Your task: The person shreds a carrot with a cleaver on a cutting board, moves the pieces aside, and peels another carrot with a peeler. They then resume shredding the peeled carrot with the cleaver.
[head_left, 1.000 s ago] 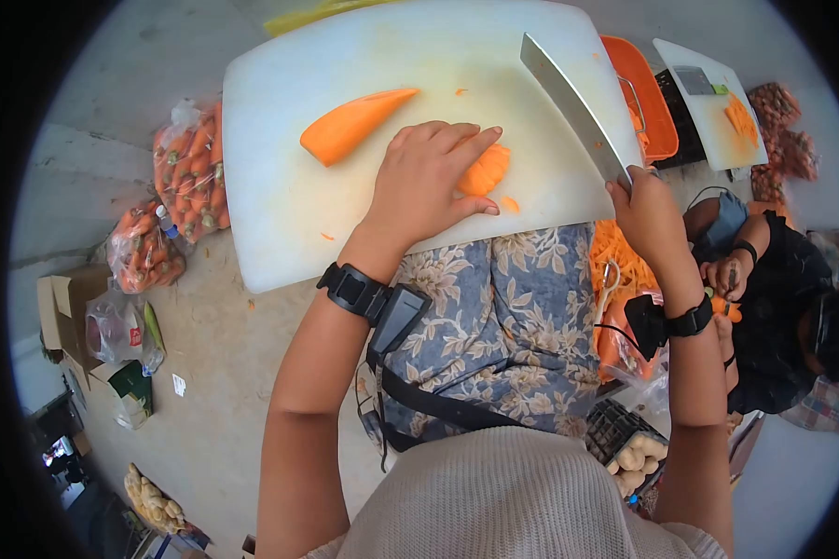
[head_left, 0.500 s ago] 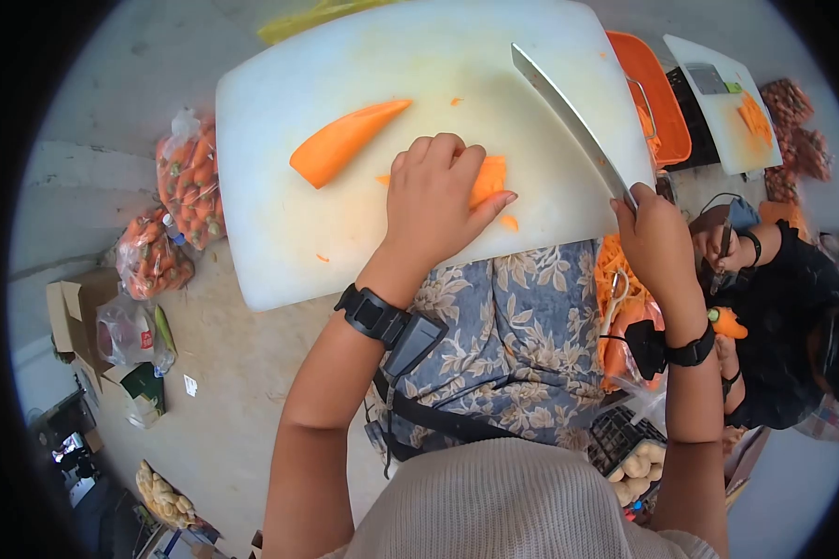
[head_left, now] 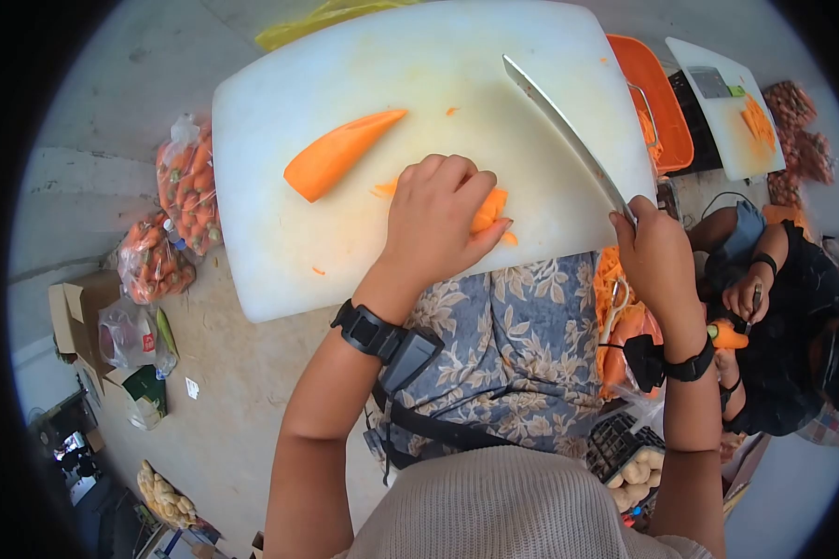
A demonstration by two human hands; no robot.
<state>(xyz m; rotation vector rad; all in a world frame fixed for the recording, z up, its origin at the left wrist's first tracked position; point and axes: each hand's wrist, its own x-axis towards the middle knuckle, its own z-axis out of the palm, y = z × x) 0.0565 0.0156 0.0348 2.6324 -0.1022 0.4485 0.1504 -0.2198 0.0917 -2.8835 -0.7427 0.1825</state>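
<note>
On a white cutting board [head_left: 280, 252], my left hand [head_left: 435, 219] is curled over cut carrot pieces [head_left: 490, 211], its fingers pressed together and its thumb along their near edge. Thin orange bits stick out on the left side of that hand. My right hand [head_left: 655, 247] is wrapped round the handle of a large knife [head_left: 569, 135], whose blade reaches up and left above the board, apart from the carrot. Left of my hands lies a half carrot [head_left: 343, 154], its pointed end towards the upper right.
Bags of carrots [head_left: 188, 186] stand left of the board. An orange basket [head_left: 643, 88] is at its right. Beyond, a co-worker [head_left: 797, 326] holds a peeler-like tool and a carrot [head_left: 728, 336]. A second board [head_left: 732, 154] bears cut carrot. A crate of potatoes [head_left: 636, 475] stands below.
The carrot pieces under my left hand look more bunched together. The knife has shifted slightly left and down. The co-worker's upper hand has moved down towards the carrot.
</note>
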